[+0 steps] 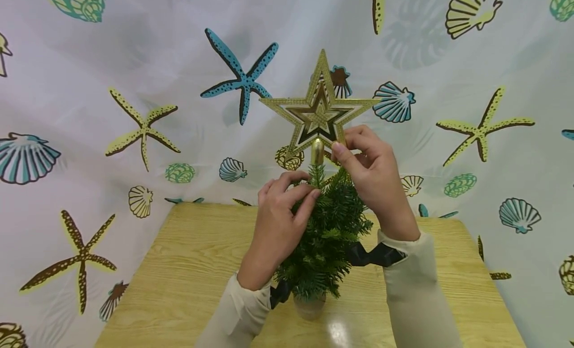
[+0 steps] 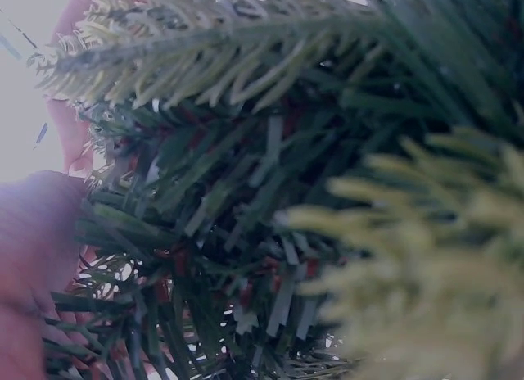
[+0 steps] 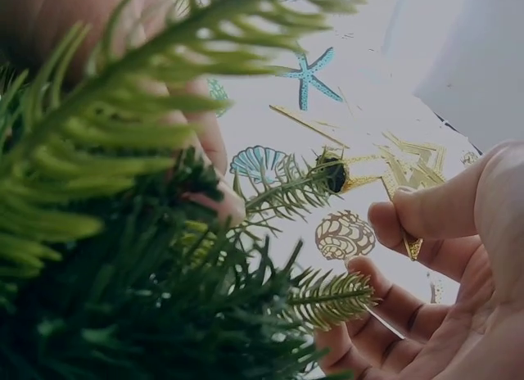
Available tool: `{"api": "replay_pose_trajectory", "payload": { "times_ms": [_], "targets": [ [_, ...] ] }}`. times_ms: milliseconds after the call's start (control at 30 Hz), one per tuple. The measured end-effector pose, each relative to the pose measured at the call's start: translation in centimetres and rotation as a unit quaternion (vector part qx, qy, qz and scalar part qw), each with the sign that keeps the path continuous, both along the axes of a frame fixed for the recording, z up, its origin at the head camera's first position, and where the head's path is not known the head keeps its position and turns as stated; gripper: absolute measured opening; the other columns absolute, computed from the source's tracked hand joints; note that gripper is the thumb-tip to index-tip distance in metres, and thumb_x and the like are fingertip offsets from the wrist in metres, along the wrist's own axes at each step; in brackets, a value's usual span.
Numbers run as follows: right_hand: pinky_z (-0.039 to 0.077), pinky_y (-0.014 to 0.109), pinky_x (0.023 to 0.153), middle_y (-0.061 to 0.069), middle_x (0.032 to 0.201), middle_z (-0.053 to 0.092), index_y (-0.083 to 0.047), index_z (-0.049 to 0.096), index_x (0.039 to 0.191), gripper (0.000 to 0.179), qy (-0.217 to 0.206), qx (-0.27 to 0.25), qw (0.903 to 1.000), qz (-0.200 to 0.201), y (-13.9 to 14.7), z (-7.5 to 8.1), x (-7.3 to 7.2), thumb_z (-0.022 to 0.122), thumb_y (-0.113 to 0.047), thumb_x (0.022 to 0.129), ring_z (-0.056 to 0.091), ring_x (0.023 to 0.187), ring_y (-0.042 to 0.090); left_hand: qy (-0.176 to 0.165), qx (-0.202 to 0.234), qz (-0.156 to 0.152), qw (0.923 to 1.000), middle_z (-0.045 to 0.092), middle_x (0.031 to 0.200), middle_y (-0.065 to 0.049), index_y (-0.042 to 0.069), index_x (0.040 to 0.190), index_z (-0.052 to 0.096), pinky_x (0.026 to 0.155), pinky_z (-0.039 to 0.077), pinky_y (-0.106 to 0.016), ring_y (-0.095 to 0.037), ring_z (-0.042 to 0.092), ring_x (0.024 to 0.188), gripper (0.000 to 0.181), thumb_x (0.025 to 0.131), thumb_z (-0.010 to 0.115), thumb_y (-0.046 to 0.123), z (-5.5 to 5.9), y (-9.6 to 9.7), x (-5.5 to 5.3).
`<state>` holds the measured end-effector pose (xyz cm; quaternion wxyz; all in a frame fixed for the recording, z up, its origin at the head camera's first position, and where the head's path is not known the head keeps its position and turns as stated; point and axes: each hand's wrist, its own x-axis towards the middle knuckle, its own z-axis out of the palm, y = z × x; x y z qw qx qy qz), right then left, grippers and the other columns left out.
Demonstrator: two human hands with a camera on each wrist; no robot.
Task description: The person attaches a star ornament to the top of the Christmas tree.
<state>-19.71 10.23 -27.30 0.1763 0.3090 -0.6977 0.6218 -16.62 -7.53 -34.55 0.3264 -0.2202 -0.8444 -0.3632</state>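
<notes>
A gold star tree topper (image 1: 320,117) stands upright above a small green artificial Christmas tree (image 1: 325,238). My right hand (image 1: 378,176) pinches the star's lower right point between thumb and fingers. The star's gold socket (image 1: 317,152) meets the tree's top sprig (image 1: 317,174). In the right wrist view, the sprig tip is at the socket's dark mouth (image 3: 332,170); how far it sits inside I cannot tell. Just below, my left hand (image 1: 280,213) holds the top sprig between thumb and fingers. Green needles (image 2: 246,183) hide most of that hand in the left wrist view.
The tree stands in a small pale pot (image 1: 309,307) on a light wooden table (image 1: 197,268). A white cloth (image 1: 296,19) printed with starfish and shells hangs behind and beside the table. Dark straps (image 1: 374,256) circle both wrists over the cream sleeves.
</notes>
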Motion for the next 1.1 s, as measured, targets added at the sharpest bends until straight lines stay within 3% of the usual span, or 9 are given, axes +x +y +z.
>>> {"api": "replay_pose_trajectory", "payload": {
  "times_ms": [167, 467, 633, 967, 1100],
  "targets": [
    [0.041, 0.029, 0.061, 0.004, 0.108, 0.054, 0.012, 0.067, 0.089, 0.019, 0.002, 0.010, 0.9999, -0.011, 0.0, -0.3, 0.0, 0.058, 0.002, 0.104, 0.049, 0.084, 0.023, -0.001, -0.001, 0.000, 1.0000, 0.068, 0.123, -0.009, 0.011, 0.095, 0.080, 0.107, 0.033, -0.068, -0.029, 0.064, 0.115, 0.019, 0.104, 0.066, 0.020, 0.0, 0.0, 0.0],
    [0.037, 0.029, 0.059, 0.004, 0.113, 0.051, 0.010, 0.063, 0.084, 0.022, -0.007, 0.028, 0.9996, -0.007, 0.0, -0.9, -0.1, 0.058, 0.002, 0.104, 0.045, 0.087, 0.023, 0.000, -0.004, 0.003, 1.0000, 0.068, 0.123, -0.009, 0.012, 0.096, 0.080, 0.108, 0.033, -0.067, -0.029, 0.064, 0.115, 0.018, 0.103, 0.067, 0.020, 0.1, -0.1, 0.0],
    [0.034, 0.029, 0.055, 0.003, 0.109, 0.051, 0.009, 0.064, 0.085, 0.022, -0.007, 0.035, 0.9993, -0.013, 0.1, -1.1, -0.2, 0.058, 0.002, 0.104, 0.038, 0.070, 0.021, -0.002, -0.003, 0.002, 1.0000, 0.068, 0.124, -0.009, 0.012, 0.096, 0.080, 0.108, 0.032, -0.067, -0.029, 0.064, 0.116, 0.019, 0.104, 0.066, 0.021, 0.0, -0.1, 0.1],
    [0.034, 0.030, 0.057, 0.005, 0.103, 0.048, 0.005, 0.063, 0.084, 0.020, -0.003, 0.076, 0.9967, -0.029, 0.4, -0.9, 0.0, 0.060, 0.001, 0.103, 0.030, 0.053, 0.018, 0.000, 0.000, 0.002, 1.0000, 0.068, 0.124, -0.009, 0.012, 0.096, 0.080, 0.107, 0.033, -0.067, -0.028, 0.064, 0.116, 0.018, 0.103, 0.067, 0.020, -0.1, 0.0, 0.0],
    [0.037, 0.030, 0.060, 0.008, 0.102, 0.048, 0.005, 0.064, 0.084, 0.018, 0.006, 0.092, 0.9951, -0.034, 0.5, -0.8, 0.0, 0.061, 0.002, 0.102, 0.039, 0.063, 0.020, 0.000, -0.001, 0.004, 1.0000, 0.068, 0.124, -0.010, 0.011, 0.095, 0.080, 0.108, 0.033, -0.067, -0.028, 0.064, 0.117, 0.018, 0.103, 0.067, 0.020, -0.3, 0.0, 0.0]
  ]
}}
